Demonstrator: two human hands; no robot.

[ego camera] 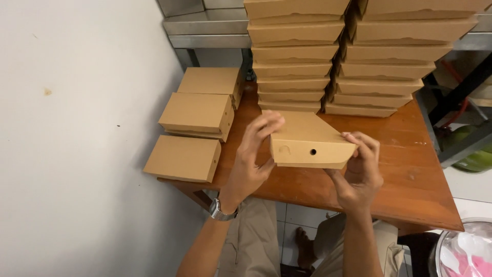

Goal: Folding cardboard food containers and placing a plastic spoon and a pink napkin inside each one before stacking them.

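1. Left hand [252, 154] wrapped round the left end of a brown cardboard box [309, 143], fingers curled over the top.
2. Right hand [361, 172] pinching the right end, thumb underneath.
3. Box held up just above the wooden surface [410, 174], small round hole facing front.
4. Two tall box stacks [338, 56] behind, three loose boxes [197, 113] off left.
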